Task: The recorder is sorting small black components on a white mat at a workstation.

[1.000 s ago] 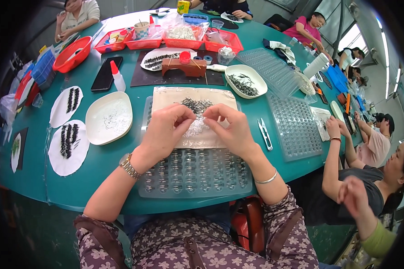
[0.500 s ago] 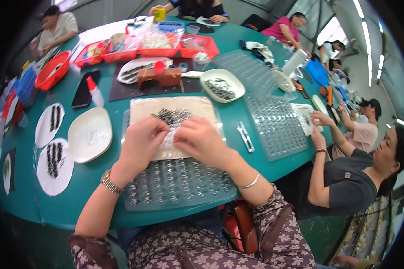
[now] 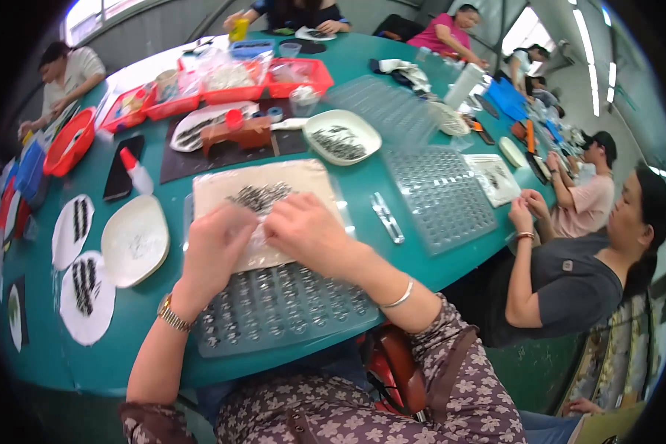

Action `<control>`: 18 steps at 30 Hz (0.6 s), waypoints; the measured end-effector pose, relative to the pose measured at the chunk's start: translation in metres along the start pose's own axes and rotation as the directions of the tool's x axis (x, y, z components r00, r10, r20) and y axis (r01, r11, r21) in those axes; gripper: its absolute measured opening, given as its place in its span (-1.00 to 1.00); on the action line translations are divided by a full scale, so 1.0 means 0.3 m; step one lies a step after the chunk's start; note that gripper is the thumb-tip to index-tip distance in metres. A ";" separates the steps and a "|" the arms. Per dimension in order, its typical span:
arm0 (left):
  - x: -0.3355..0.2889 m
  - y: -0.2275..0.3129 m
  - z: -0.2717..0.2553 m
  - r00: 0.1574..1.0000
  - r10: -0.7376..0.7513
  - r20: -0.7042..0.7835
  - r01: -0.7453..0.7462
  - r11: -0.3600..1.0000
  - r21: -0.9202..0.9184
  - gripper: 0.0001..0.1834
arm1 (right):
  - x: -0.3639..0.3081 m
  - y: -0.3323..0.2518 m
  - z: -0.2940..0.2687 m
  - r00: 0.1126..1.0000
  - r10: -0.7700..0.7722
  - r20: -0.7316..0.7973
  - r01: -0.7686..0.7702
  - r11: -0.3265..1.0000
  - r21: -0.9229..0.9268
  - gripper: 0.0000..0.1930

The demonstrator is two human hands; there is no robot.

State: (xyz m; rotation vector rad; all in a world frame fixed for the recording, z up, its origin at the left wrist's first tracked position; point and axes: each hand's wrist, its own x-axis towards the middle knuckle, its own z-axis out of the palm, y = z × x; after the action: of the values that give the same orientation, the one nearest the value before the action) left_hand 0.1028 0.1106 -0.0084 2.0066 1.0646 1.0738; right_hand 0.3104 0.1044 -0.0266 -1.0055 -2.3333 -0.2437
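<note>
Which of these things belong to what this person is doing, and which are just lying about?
Seemingly in use, nearest the left hand and right hand:
beige board
dark slivers on it
clear dimpled tray beneath

Probably just lying about:
black phone
red-capped bottle
small snips

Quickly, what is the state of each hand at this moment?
Left hand: fingers curled, tips blurred; whether closed or holding cannot be told.
Right hand: fingers curled, tips partly hidden; grip cannot be told.
</note>
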 end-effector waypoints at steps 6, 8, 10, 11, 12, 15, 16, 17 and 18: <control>-0.020 -0.016 -0.032 1.000 0.001 0.025 0.000 0.999 -0.035 -0.90 | 0.020 -0.051 -0.071 0.975 0.222 0.027 -0.215 0.892 0.397 -0.88; -0.027 -0.022 -0.037 0.999 0.009 0.045 -0.008 0.999 -0.031 -0.92 | 0.023 -0.069 -0.078 0.887 0.425 0.180 -0.438 0.651 0.620 -0.87; -0.032 -0.016 -0.039 0.999 0.018 0.042 -0.016 0.999 -0.032 -0.92 | 0.019 -0.083 -0.075 0.880 0.434 0.193 -0.447 0.616 0.649 -0.87; -0.034 -0.014 -0.040 0.999 0.026 0.042 -0.025 0.999 -0.032 -0.93 | 0.018 -0.087 -0.073 0.871 0.445 0.206 -0.456 0.579 0.676 -0.87; -0.035 -0.011 -0.042 0.999 0.035 0.041 -0.033 0.999 -0.032 -0.93 | 0.017 -0.090 -0.070 0.863 0.455 0.219 -0.463 0.541 0.702 -0.87; -0.022 -0.003 -0.050 0.998 0.058 0.039 -0.057 0.998 -0.038 -0.93 | 0.027 -0.093 -0.077 0.850 0.475 0.228 -0.471 0.489 0.735 -0.87; -0.015 0.002 -0.052 0.997 0.067 0.043 -0.065 0.997 -0.043 -0.94 | 0.032 -0.093 -0.082 0.843 0.488 0.228 -0.474 0.471 0.744 -0.87; -0.008 0.008 -0.053 0.996 0.076 0.046 -0.074 0.996 -0.048 -0.94 | 0.036 -0.093 -0.088 0.835 0.501 0.227 -0.476 0.452 0.754 -0.87; -0.002 0.016 -0.053 0.995 0.087 0.049 -0.084 0.995 -0.053 -0.94 | 0.040 -0.093 -0.094 0.828 0.514 0.225 -0.477 0.434 0.764 -0.87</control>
State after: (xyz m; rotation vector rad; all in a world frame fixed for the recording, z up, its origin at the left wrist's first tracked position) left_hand 0.0904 0.1100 0.0027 2.0436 0.9231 1.0761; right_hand 0.2964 0.0814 0.0049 -1.0946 -1.6380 0.9567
